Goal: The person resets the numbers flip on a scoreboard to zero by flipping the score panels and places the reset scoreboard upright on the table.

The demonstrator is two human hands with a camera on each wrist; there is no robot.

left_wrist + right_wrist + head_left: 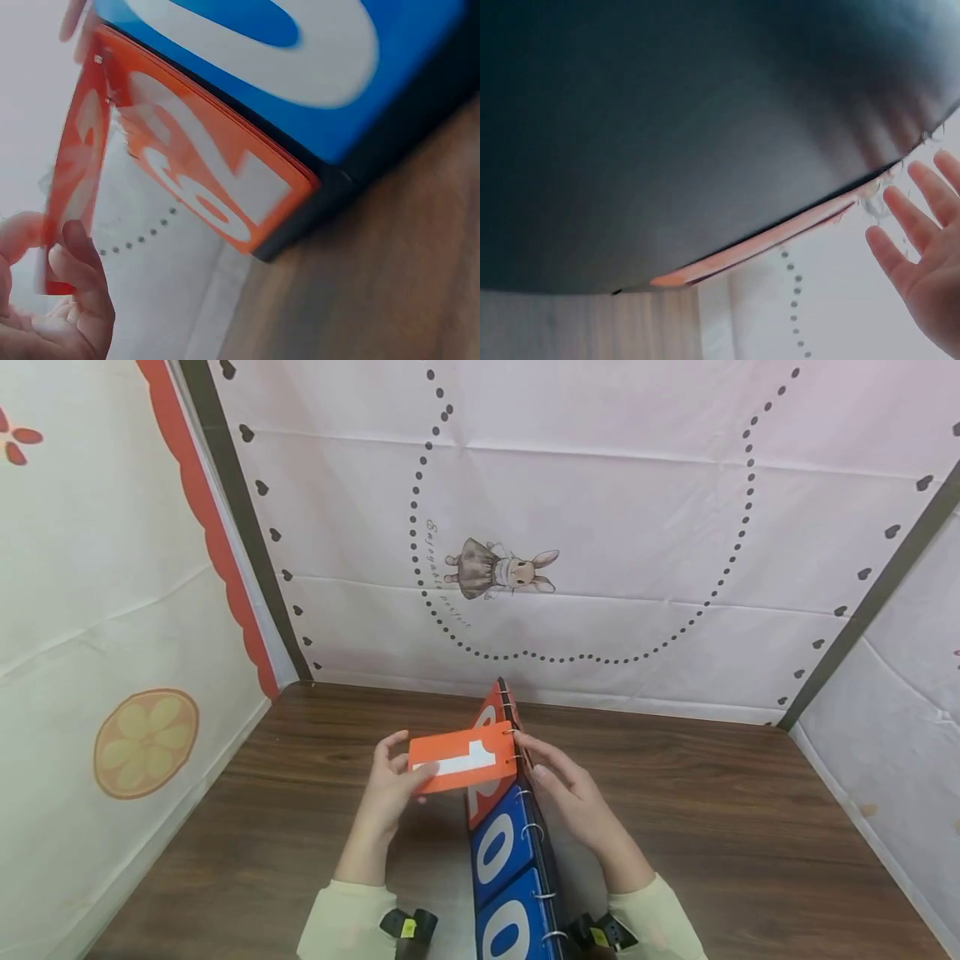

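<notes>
A flip scoreboard [546,868] stands on the table, its black stand seen edge-on from above. My left hand [390,789] pinches the free end of an orange flip card [491,768] with a white numeral, lifted out to the left from the rings. In the left wrist view, thumb and fingers grip that card [73,172], and more orange number cards [202,161] hang behind it. My right hand [573,793] is at the ring edge with its fingers extended; in the right wrist view the fingers [911,214] are spread beside the rings and hold nothing.
Blue cards [495,850] with white zeros hang at the near end of the scoreboard. The brown wooden table [720,827] runs to a patterned white cloth wall [637,543] at the back. Another cloth wall [75,610] borders the left side.
</notes>
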